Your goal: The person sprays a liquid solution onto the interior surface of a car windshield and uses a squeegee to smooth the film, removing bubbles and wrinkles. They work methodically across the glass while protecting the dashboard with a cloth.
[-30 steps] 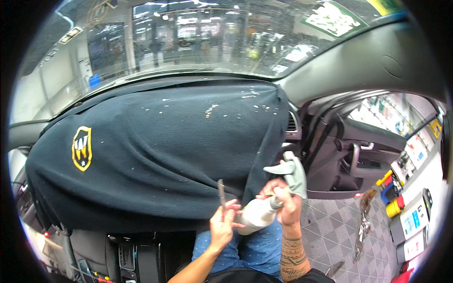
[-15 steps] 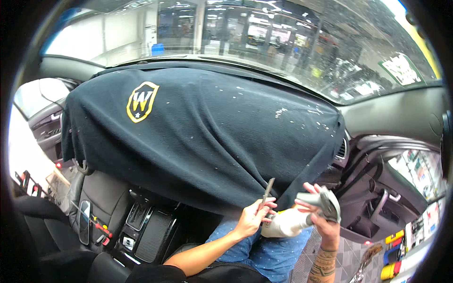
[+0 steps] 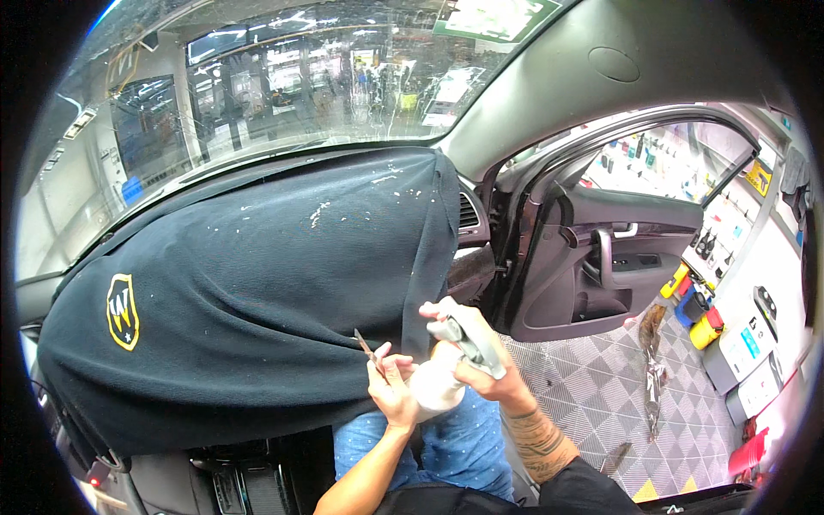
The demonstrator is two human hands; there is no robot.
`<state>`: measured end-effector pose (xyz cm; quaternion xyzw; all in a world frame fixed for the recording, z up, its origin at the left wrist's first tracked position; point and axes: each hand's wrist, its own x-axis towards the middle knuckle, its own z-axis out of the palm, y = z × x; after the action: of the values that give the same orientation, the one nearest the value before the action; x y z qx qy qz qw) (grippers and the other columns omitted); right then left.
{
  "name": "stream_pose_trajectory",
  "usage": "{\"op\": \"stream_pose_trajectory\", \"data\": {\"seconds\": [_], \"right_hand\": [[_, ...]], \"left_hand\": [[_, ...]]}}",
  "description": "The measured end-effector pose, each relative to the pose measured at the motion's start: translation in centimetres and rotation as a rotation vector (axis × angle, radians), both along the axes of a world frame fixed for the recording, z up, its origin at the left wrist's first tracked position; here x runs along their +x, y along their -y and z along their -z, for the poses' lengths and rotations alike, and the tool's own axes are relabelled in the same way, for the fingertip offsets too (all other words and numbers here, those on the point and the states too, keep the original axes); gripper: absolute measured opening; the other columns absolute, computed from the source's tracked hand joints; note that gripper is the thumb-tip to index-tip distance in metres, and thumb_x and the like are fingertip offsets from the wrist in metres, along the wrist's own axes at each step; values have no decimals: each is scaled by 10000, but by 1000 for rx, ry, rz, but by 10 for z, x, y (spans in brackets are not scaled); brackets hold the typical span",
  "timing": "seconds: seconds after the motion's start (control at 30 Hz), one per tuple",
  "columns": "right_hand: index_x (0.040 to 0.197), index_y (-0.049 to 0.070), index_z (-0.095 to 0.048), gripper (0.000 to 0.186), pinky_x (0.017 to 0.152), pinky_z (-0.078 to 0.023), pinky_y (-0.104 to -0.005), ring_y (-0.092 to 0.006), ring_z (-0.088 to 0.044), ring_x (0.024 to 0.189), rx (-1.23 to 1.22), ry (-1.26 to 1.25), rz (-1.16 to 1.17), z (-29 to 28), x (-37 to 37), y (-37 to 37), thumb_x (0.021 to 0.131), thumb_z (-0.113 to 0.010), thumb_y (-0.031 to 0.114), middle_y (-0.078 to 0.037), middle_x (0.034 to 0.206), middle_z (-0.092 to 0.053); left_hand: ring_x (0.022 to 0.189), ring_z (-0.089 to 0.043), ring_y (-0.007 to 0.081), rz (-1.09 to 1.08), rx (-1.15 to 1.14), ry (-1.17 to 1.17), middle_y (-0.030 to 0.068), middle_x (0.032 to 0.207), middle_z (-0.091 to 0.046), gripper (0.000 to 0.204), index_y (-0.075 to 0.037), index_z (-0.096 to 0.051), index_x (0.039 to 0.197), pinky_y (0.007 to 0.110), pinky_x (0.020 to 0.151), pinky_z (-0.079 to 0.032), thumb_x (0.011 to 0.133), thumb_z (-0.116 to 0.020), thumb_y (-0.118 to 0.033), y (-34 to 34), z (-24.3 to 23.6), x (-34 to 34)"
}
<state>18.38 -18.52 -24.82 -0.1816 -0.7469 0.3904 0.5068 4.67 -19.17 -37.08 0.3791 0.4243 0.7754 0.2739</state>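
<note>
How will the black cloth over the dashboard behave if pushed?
The black cloth is probably floppy, since it drapes in soft folds. It may bunch up, as creases run toward the left hand. Pale specks on top could shake off, if loose.

Near six o'clock, a white plastic bottle point(image 3: 436, 389) with a grey trigger head point(image 3: 475, 345) is held by the right hand point(image 3: 491, 384); a slim blade-like tool point(image 3: 364, 345) is pinched in the left hand point(image 3: 392, 392). A black fabric sheet point(image 3: 257, 283) bearing a yellow-edged shield badge point(image 3: 123, 313) at nine o'clock is spread below the glass windscreen point(image 3: 283, 99). An open dark-grey car door point(image 3: 549, 292) is seen at three o'clock.
</note>
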Motion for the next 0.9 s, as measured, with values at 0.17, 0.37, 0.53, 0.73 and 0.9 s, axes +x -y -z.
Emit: {"op": "stream_pose_trajectory", "data": {"seconds": [0.17,0.37,0.53,0.73,0.9], "right_hand": [[1155,-18,-508,416,708,-455,-318,-201,-547,746,333,-191,549,7,-27,-4,741,-552,-12,-106,975,-584],[991,-2,-531,225,689,-456,-315,-194,-556,744,301,-260,666,13,-46,-8,779,-606,-2,-100,872,-556],[1013,-2,-517,273,670,-461,-304,-175,-559,728,318,-270,636,-1,-53,-13,789,-672,21,-89,846,-562],[1024,0,-510,310,676,-455,-272,-153,-553,731,155,-208,664,12,-57,-22,781,-704,15,-61,824,-559],[1172,-5,-475,568,809,-460,-309,-203,-565,932,138,-196,659,18,-55,-26,751,-808,183,-132,1051,-544]], "left_hand": [[635,-588,115,-9,24,-21,49,771,-601,308,-4,-516,1150,245,612,-500,1024,-423,-269,-3,2,-4],[627,-564,100,-40,40,-72,33,761,-583,283,-19,-524,1135,231,593,-485,1026,-418,-258,-2,2,-15],[594,-514,76,-37,74,-94,24,755,-577,274,-21,-544,1119,213,549,-442,1024,-427,-250,-1,-9,-26],[536,-451,43,52,47,-45,9,726,-562,269,-32,-547,1121,184,472,-381,1020,-437,-256,6,-13,-31],[499,-408,27,87,87,-50,6,707,-544,252,-44,-547,1120,167,427,-321,1017,-446,-251,9,-25,-45]]}}
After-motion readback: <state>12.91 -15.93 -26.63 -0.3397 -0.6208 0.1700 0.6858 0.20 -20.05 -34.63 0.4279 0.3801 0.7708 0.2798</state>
